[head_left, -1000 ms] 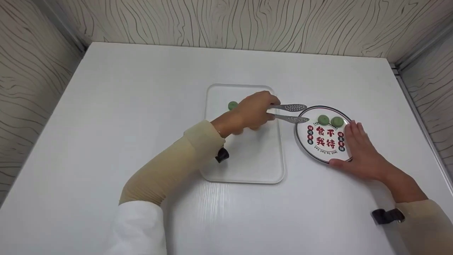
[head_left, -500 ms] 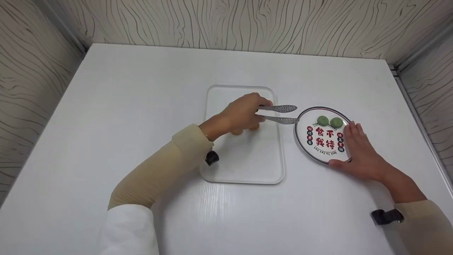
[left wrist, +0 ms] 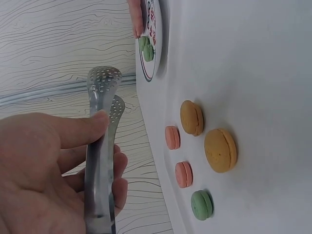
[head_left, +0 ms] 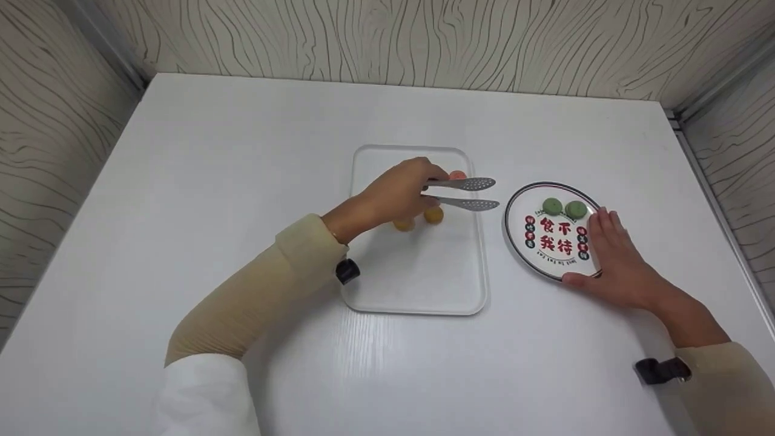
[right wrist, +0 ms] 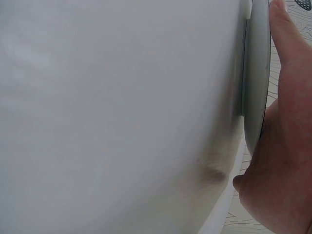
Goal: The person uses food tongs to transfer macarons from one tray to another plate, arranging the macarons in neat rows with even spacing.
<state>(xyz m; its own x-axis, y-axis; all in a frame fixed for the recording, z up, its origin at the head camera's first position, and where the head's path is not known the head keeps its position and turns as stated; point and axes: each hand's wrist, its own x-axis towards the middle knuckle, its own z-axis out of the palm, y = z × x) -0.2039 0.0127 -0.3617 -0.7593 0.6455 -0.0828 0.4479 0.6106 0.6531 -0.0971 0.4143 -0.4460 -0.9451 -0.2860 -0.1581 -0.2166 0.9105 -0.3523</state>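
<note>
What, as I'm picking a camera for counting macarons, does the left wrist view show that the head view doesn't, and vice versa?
Only the left wrist view shows the green macaron on the tray and a second pink macaron. Only the head view shows the beige sleeves and white sleeve. Both show the left hand holding tongs, two orange macarons, one pink macaron, and the right hand touching the plate bearing two green macarons.

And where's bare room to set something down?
Free: the table left of the tray and left sleeve; the strip behind tray and plate, to the wall; the tray's near right part. Crowded: the tray's far half: macarons, with left hand and tongs above; the tray-plate gap, under their tips; the plate's right edge, touched by the right hand.
</note>
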